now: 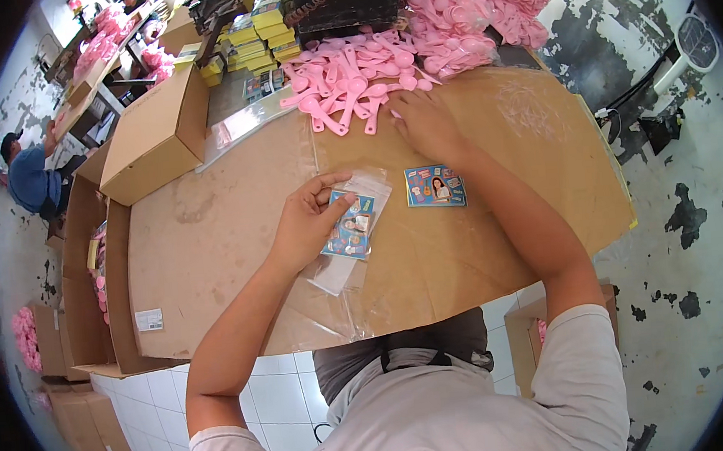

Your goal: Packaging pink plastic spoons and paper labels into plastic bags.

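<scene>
My left hand [306, 217] pinches a blue printed card [350, 236] between thumb and fingers, together with clear plastic bags [331, 274] that stick out below and behind the card. My right hand [428, 124] is stretched to the near right edge of a heap of pink plastic spoons [352, 88]. Its fingers are curled around one pink spoon [396, 114], mostly hidden by the hand. Beside my right forearm, a small stack of the same blue cards [435, 188] lies on the cardboard-covered table [432, 271].
Bagged pink spoons [452, 18] and a black crate [346, 7] stand behind the heap. Yellow-edged card bundles [260, 33] lie at the back left, near a closed cardboard box [158, 135]. An open carton [118, 284] borders the table's left. A person [31, 177] sits at far left.
</scene>
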A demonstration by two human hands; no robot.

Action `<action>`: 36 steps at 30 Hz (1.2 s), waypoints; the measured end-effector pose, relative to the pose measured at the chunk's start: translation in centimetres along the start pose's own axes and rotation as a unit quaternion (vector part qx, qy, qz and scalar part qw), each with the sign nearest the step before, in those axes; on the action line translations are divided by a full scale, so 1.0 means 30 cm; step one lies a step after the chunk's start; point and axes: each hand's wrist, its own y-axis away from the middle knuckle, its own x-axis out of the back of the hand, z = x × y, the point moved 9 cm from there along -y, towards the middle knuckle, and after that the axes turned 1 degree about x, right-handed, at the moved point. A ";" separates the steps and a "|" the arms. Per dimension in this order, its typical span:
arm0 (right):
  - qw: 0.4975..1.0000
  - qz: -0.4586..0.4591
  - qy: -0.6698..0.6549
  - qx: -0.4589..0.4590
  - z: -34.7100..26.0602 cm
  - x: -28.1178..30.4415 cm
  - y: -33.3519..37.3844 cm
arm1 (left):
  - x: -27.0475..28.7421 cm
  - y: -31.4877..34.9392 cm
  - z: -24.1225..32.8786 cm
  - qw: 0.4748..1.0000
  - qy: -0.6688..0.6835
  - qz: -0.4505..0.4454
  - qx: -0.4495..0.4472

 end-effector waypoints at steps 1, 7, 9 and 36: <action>1.000 -0.011 -0.016 -0.013 0.000 0.010 0.012 | -0.003 0.005 0.000 1.000 0.005 0.001 0.005; 0.993 0.031 -0.088 -0.067 0.030 0.133 0.096 | -0.003 0.004 -0.003 1.000 -0.016 -0.019 -0.009; 0.980 0.061 -0.171 -0.080 0.009 0.219 0.112 | -0.002 0.000 0.003 0.999 0.024 -0.006 -0.024; 0.795 -0.105 -0.576 -0.157 -0.191 0.144 0.193 | -0.053 0.019 -0.008 0.998 -0.036 -0.053 -0.007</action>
